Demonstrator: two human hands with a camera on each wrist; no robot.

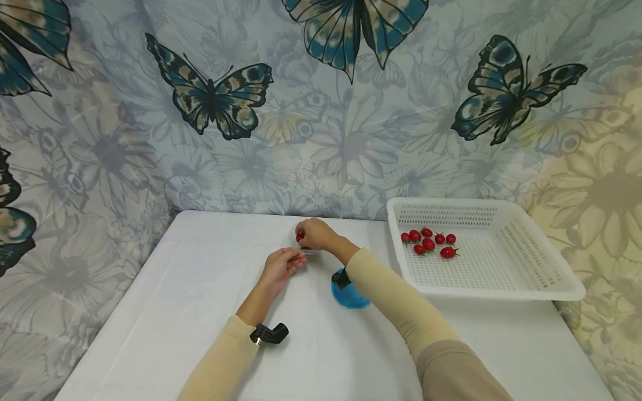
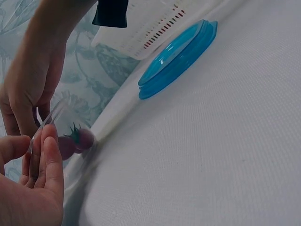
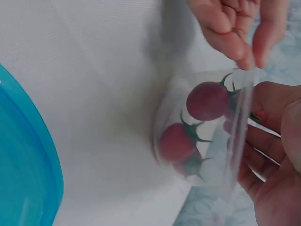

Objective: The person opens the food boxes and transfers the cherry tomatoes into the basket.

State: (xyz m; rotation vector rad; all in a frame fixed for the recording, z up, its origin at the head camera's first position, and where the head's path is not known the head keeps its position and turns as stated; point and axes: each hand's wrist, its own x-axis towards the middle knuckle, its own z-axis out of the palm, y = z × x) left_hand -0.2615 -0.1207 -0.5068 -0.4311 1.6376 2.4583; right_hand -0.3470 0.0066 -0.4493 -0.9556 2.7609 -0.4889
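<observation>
My left hand (image 1: 282, 268) pinches the rim of a clear plastic container (image 3: 214, 174) between thumb and fingers. Several red cherry tomatoes (image 3: 176, 142) with green stems lie inside its see-through wall. From the far side, my right hand (image 1: 316, 234) reaches over the container's mouth with curled fingers (image 3: 263, 141). A red cherry tomato (image 1: 300, 236) shows at its fingertips, partly covered by the hand and rim. In the left wrist view, the right hand (image 2: 33, 84) bends down behind the rim, close to the left fingers (image 2: 52, 160).
A round blue lid (image 1: 351, 298) lies on the white-covered table (image 1: 200, 289), partly beneath my right forearm. At the back right stands a white perforated basket (image 1: 506, 278) with several cherry tomatoes (image 1: 428, 244) in its left part. Butterfly-patterned cloth (image 1: 351, 150) rises behind the table.
</observation>
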